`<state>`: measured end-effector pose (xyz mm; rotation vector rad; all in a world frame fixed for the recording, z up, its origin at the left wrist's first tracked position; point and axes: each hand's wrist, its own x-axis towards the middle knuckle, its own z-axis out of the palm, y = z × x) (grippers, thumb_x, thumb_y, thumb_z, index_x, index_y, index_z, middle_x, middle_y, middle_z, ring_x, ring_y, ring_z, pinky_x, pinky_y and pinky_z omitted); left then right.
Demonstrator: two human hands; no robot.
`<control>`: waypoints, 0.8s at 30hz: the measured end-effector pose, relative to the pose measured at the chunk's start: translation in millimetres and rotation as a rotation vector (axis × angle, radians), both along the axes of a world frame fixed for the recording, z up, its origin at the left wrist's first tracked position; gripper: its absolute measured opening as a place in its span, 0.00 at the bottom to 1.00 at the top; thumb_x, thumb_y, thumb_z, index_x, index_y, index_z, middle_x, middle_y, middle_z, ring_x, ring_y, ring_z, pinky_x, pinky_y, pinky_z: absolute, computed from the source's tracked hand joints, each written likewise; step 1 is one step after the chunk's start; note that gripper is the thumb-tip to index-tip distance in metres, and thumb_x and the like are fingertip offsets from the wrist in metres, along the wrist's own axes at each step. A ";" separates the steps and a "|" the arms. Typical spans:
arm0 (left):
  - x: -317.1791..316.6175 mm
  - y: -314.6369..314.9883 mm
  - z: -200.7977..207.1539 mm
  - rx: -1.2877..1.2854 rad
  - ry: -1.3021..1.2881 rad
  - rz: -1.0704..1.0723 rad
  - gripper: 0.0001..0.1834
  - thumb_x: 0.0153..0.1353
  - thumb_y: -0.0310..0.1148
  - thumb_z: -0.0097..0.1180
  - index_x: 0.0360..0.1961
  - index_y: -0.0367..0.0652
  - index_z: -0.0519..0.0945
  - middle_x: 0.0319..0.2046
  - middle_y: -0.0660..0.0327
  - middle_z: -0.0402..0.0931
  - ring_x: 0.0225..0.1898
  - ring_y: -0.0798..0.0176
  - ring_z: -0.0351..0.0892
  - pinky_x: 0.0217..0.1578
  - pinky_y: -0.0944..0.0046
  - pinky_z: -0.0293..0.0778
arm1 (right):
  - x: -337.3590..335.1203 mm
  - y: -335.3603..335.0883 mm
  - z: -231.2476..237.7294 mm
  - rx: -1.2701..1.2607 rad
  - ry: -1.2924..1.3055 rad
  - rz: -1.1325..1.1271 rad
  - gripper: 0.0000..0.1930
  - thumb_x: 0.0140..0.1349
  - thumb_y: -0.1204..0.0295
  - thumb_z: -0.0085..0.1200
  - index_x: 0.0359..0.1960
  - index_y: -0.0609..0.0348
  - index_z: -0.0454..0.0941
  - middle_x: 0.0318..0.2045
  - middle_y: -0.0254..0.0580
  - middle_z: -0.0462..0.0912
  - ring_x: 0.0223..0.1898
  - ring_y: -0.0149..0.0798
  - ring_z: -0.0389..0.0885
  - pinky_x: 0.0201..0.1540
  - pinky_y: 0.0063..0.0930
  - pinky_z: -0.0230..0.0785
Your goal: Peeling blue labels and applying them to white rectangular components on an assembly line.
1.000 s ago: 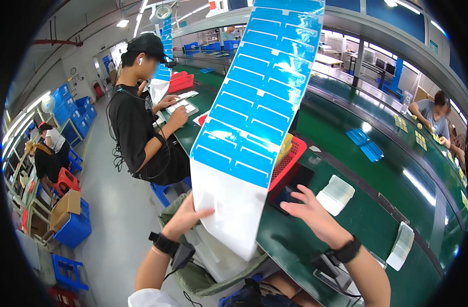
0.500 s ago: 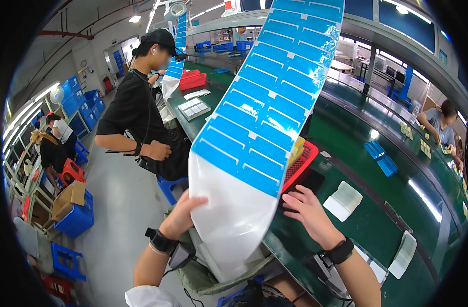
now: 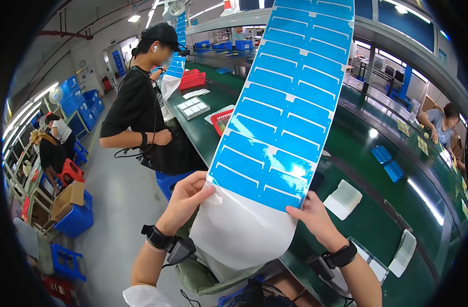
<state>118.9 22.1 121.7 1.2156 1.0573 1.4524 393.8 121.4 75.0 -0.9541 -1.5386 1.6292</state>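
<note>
A long strip of blue die-cut stickers on white backing (image 3: 282, 128) hangs down in front of me from above. My left hand (image 3: 188, 197) pinches its left edge, thumb on top, just where the blue ends. On the right edge, at about the same height, my right hand (image 3: 315, 212) grips the strip between thumb and fingers. Below both hands the bare white backing (image 3: 244, 233) bulges and curls down toward my lap. Each wrist wears a black strap with a small device.
A green worktable (image 3: 315, 245) runs along my right, bearing white trays (image 3: 343, 199) and blue trays (image 3: 387, 162). A red basket (image 3: 222, 122) is partly behind the strip. A person in black (image 3: 134, 112) sits at left; another works at far right. Blue crates (image 3: 75, 215) stand on the floor.
Both hands have closed on the strip's edges, where before they were apart with fingers loose. The strip's lower part has shifted right, and the backing below bulges more.
</note>
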 end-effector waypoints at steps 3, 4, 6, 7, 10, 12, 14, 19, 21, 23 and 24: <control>15.2 0.2 13.0 0.052 0.144 -0.031 0.18 0.60 0.23 0.53 0.51 0.36 0.68 0.42 0.56 0.79 0.41 0.69 0.78 0.42 0.70 0.73 | 0.5 1.0 6.0 0.814 -0.391 -0.303 0.29 0.51 0.66 0.61 0.51 0.66 0.63 0.47 0.52 0.69 0.47 0.50 0.71 0.49 0.36 0.66; 18.6 -1.5 16.5 0.051 0.147 -0.032 0.18 0.60 0.23 0.53 0.51 0.36 0.68 0.42 0.56 0.79 0.41 0.69 0.78 0.42 0.70 0.73 | -6.1 -1.2 21.9 0.942 -0.392 -0.323 0.26 0.51 0.66 0.61 0.48 0.65 0.65 0.45 0.53 0.69 0.47 0.53 0.70 0.49 0.38 0.66; 26.9 -2.4 18.0 0.094 0.252 -0.088 0.18 0.59 0.21 0.53 0.51 0.36 0.68 0.42 0.56 0.79 0.43 0.69 0.77 0.42 0.70 0.73 | -21.3 -18.5 51.8 0.975 -0.294 -0.193 0.21 0.51 0.64 0.60 0.42 0.63 0.70 0.42 0.52 0.70 0.45 0.53 0.70 0.47 0.38 0.66; 31.8 -1.6 19.7 0.090 0.271 -0.080 0.17 0.59 0.20 0.54 0.49 0.37 0.68 0.40 0.57 0.79 0.42 0.69 0.77 0.42 0.70 0.73 | -30.8 -28.7 66.1 1.082 -0.276 -0.168 0.19 0.51 0.64 0.60 0.40 0.63 0.70 0.41 0.51 0.71 0.44 0.51 0.71 0.46 0.38 0.66; 42.5 -2.1 25.3 0.105 0.300 -0.125 0.16 0.58 0.20 0.54 0.48 0.38 0.68 0.37 0.59 0.79 0.41 0.71 0.77 0.40 0.71 0.73 | -55.1 -45.4 86.5 1.293 -0.294 -0.122 0.19 0.53 0.63 0.59 0.39 0.64 0.70 0.38 0.48 0.72 0.40 0.47 0.73 0.38 0.38 0.67; 43.3 -2.1 25.4 0.136 0.358 -0.120 0.15 0.58 0.21 0.55 0.47 0.39 0.69 0.35 0.61 0.79 0.40 0.72 0.78 0.39 0.72 0.73 | -54.7 -41.1 89.1 1.176 -0.272 -0.039 0.17 0.54 0.64 0.57 0.39 0.63 0.70 0.37 0.46 0.73 0.37 0.47 0.74 0.36 0.38 0.67; 47.2 -4.3 30.2 0.131 0.430 -0.124 0.15 0.58 0.21 0.56 0.46 0.38 0.70 0.35 0.62 0.79 0.40 0.72 0.78 0.38 0.72 0.73 | -51.7 -37.0 90.3 1.061 -0.249 0.047 0.15 0.56 0.64 0.55 0.38 0.62 0.70 0.35 0.45 0.73 0.34 0.46 0.74 0.34 0.38 0.67; 34.6 -5.9 24.6 0.056 0.389 -0.076 0.15 0.58 0.20 0.55 0.46 0.36 0.70 0.35 0.61 0.79 0.40 0.71 0.78 0.40 0.72 0.74 | -24.4 -16.7 92.1 0.657 -0.056 0.149 0.09 0.61 0.69 0.49 0.35 0.62 0.71 0.31 0.45 0.77 0.31 0.43 0.77 0.34 0.30 0.68; 20.2 -2.3 16.5 0.048 0.368 0.011 0.14 0.58 0.19 0.53 0.47 0.35 0.70 0.35 0.61 0.79 0.39 0.69 0.79 0.41 0.71 0.75 | -5.1 -5.3 86.6 0.501 0.043 0.063 0.08 0.62 0.70 0.50 0.34 0.63 0.73 0.30 0.37 0.78 0.33 0.30 0.76 0.36 0.24 0.68; 0.6 0.8 2.0 0.000 0.370 0.087 0.15 0.58 0.19 0.54 0.47 0.35 0.70 0.35 0.60 0.79 0.38 0.71 0.78 0.39 0.72 0.74 | 20.2 9.3 78.0 0.399 0.148 -0.017 0.08 0.62 0.70 0.51 0.35 0.63 0.74 0.30 0.33 0.77 0.34 0.25 0.75 0.37 0.22 0.69; -8.6 4.9 -6.3 -0.027 0.378 0.123 0.15 0.58 0.19 0.54 0.47 0.35 0.70 0.34 0.60 0.79 0.37 0.71 0.78 0.38 0.73 0.74 | 35.3 15.9 74.4 0.355 0.180 -0.077 0.07 0.62 0.70 0.51 0.35 0.62 0.74 0.31 0.31 0.76 0.35 0.24 0.75 0.38 0.22 0.70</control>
